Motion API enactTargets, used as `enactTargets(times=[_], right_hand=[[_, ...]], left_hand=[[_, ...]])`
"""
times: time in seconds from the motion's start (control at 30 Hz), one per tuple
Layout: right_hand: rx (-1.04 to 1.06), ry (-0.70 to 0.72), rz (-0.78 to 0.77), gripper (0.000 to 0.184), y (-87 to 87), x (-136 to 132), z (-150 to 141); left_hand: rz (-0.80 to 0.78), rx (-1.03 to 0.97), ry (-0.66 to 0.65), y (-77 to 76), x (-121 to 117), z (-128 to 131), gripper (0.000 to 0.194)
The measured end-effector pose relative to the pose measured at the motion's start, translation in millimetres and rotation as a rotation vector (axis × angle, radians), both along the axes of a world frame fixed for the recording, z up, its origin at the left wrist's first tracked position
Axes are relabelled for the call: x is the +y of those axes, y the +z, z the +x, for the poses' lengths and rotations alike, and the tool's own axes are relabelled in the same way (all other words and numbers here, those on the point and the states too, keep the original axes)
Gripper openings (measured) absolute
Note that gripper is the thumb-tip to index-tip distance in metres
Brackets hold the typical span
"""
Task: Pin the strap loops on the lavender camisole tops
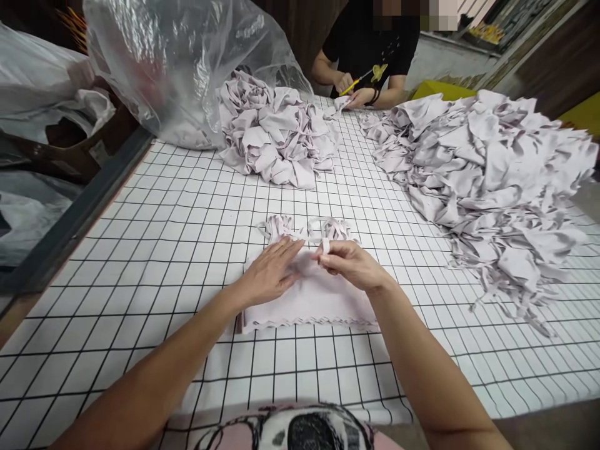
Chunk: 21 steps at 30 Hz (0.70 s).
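A pale pink garment (309, 303) with a wavy lower edge lies flat on the table in front of me, perhaps in several layers. Two gathered ruffles (338, 229) stick out along its far edge, with a thin strap loop between them. My left hand (272, 272) rests palm down on the garment's upper left part, its fingers stretched out. Near the right ruffle, my right hand (349, 264) pinches a narrow white strip (325, 245) between thumb and fingers. The fingers cover part of the strip.
A grid-patterned cloth covers the table (187, 250). One pale fabric pile (281, 134) lies at the back beside a clear plastic bag (187, 69); a larger pile (492, 169) fills the right. Across the table, a person (370, 56) holds yellow-handled scissors (356, 83) and fabric. A cardboard box (89, 150) stands left.
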State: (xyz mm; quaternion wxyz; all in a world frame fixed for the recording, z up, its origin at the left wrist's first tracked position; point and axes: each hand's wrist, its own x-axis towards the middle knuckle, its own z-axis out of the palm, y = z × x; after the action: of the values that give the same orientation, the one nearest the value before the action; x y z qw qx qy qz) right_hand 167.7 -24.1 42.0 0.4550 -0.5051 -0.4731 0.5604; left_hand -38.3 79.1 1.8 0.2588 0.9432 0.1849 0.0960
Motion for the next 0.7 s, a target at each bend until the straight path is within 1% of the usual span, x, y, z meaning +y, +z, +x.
enactTargets(times=[0.1,0.23,0.3,0.37,0.43,0.5,0.57,0.63,0.67,0.7], right_hand=[[-0.022,-0.092,-0.034,0.022,-4.8,21,-5],[-0.100,-0.189,0.024,0.026,-8.8,38,-14],[-0.129,-0.221,0.064,0.028,-12.4,42,-19],[-0.151,-0.222,0.091,0.029,-16.7,43,-24],[-0.182,-0.204,0.099,0.030,-20.2,44,-26],[-0.274,-0.193,0.106,0.031,-21.2,44,-27],[-0.466,-0.287,0.172,0.028,-18.7,44,-26],[-0.692,-0.405,0.330,0.023,-13.3,46,-25],[-0.776,-0.413,0.425,0.022,-10.0,46,-25],[-0.831,-0.362,0.509,0.023,-6.9,47,-25]], left_hand=[[-0.135,-0.145,0.044,13.8,4,-3,0.048],[-0.352,-0.325,0.160,27.9,4,0,0.022],[-0.437,-0.366,0.236,31.0,4,3,0.015],[-0.492,-0.386,0.297,32.0,4,7,0.011],[-0.522,-0.389,0.318,32.2,8,9,0.012],[-0.502,-0.378,0.311,33.2,13,8,0.012],[-0.400,-0.338,0.298,35.5,20,5,0.011],[-0.270,-0.271,0.271,38.8,26,2,0.010],[-0.223,-0.234,0.245,40.4,28,1,0.010],[-0.191,-0.204,0.215,41.9,30,1,0.010]])
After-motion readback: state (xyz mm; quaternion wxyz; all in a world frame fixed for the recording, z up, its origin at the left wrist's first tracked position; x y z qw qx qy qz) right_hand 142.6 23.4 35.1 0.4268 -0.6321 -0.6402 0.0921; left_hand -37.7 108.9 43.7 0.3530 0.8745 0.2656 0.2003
